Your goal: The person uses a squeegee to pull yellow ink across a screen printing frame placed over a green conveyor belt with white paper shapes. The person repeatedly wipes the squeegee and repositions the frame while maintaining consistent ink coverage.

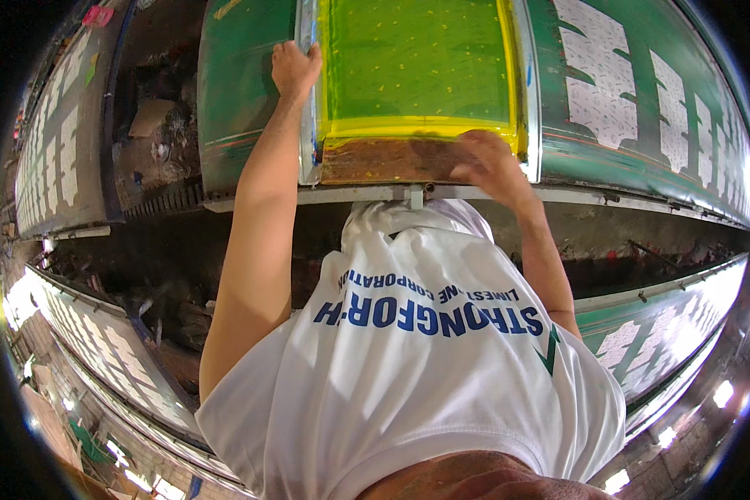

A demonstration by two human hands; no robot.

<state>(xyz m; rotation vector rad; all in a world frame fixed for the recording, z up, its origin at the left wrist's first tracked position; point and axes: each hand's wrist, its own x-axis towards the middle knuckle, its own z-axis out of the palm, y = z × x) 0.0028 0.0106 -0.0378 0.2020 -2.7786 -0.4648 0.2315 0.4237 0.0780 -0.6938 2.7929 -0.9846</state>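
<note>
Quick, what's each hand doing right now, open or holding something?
Left hand: closed, holding the left side of the frame.
Right hand: blurred, loosely open; nothing seen in its fingers.

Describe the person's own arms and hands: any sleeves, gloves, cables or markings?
A white T-shirt with short sleeves, dark blue lettering and a green mark is worn; below the sleeves both arms are bare. The left hand and the slightly blurred right hand wear no gloves, and no watch or cable shows.
</note>
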